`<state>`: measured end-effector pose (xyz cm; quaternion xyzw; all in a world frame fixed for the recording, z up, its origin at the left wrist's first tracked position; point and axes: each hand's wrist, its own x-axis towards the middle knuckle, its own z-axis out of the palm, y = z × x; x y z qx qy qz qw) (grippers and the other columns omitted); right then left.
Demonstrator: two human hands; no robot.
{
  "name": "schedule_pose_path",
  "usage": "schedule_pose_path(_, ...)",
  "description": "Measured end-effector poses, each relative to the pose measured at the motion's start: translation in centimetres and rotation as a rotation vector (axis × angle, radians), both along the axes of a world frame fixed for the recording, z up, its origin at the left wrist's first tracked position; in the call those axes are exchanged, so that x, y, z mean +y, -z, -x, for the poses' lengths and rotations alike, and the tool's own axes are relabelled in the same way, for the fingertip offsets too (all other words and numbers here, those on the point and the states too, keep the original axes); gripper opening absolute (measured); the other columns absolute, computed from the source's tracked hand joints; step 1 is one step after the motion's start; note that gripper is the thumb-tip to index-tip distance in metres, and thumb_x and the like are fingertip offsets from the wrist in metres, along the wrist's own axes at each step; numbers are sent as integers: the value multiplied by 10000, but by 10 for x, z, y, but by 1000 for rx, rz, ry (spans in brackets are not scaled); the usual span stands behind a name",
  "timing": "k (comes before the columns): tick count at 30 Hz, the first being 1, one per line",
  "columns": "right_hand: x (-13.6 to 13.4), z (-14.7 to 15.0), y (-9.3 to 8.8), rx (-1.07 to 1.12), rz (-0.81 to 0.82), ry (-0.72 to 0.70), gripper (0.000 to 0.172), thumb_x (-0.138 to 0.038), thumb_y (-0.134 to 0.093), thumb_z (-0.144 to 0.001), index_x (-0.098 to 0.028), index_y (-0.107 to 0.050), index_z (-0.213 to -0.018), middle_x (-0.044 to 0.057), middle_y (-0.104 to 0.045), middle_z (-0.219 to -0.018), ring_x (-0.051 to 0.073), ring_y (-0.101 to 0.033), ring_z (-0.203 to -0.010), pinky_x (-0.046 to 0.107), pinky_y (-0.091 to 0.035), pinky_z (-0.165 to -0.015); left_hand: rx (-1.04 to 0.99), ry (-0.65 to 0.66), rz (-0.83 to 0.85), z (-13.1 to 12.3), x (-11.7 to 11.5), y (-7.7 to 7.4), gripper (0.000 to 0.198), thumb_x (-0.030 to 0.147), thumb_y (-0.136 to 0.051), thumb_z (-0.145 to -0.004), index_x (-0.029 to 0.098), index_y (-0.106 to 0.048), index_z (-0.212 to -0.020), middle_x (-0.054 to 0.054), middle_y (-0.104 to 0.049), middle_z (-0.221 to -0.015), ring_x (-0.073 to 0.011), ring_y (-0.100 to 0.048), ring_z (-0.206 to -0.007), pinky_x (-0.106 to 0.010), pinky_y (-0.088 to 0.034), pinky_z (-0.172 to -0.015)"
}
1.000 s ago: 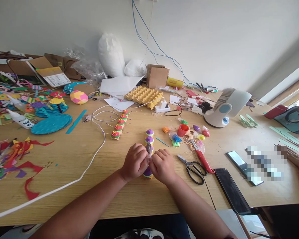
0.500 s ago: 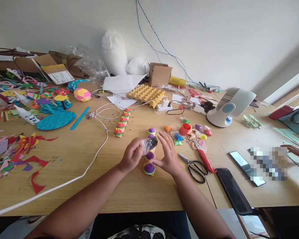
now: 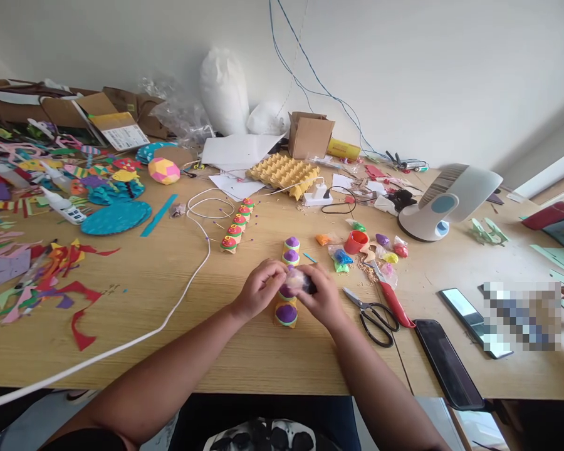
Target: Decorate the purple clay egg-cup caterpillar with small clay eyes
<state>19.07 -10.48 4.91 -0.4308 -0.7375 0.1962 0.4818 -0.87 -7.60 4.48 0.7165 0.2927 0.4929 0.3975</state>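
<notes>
My left hand [image 3: 258, 291] pinches one end of a small clear plastic bag [image 3: 295, 279] with a dark lump in it. My right hand [image 3: 323, 295] is closed around the other end, its fingers over the dark part. Below both hands stands an egg-carton strip [image 3: 286, 315] whose cups carry purple and green domes; the hands and bag hide its middle cups. Further left lies a second egg-carton strip [image 3: 234, 232] decorated in red and green, with pins sticking out at its sides.
Right of my hands lie black scissors [image 3: 376, 318], a red-handled knife [image 3: 395, 305], a red tape ring [image 3: 356, 242] and several bags of coloured clay. A phone [image 3: 449, 363] lies near the front edge. A white cable [image 3: 169, 316] crosses the left side. Behind are a yellow egg tray [image 3: 284, 173] and a white fan [image 3: 451, 203].
My right hand, open beside the bag before, has closed on its dark end. My left hand keeps its pinch. The whole view has shifted slightly.
</notes>
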Motion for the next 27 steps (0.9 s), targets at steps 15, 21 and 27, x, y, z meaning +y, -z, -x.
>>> schedule_pose_path(15, 16, -10, 6, 979, 931, 127, 469, -627, -832, -721, -240, -674, -934, 29, -665, -1055, 191, -715, -932, 345, -621, -803, 549, -379, 95, 6, 25, 25, 328, 380, -458, -1001, 222, -603, -1250, -92, -736, -1021, -272, -669, -1013, -391, -510, -877)
schedule_pose_path(21, 16, -7, 8, 1030, 981, 79, 440, -595, -792, -793, -225, -646, -982, 36, -681, -1076, 185, -724, -883, 365, -632, -786, 403, -271, 288, 4, 23, 27, 268, 365, -465, -999, 263, -611, -1200, -48, -737, -1013, -226, -695, -949, -331, -507, -811)
schedule_pose_path(27, 21, -3, 12, 1136, 897, -10, 461, -639, -723, -844, -199, -652, -965, 18, -709, -878, 143, -677, -728, 292, -607, -672, 143, -142, 358, -4, 25, 37, 229, 319, -518, -939, 214, -605, -1123, -41, -711, -1037, -181, -688, -946, -305, -542, -841)
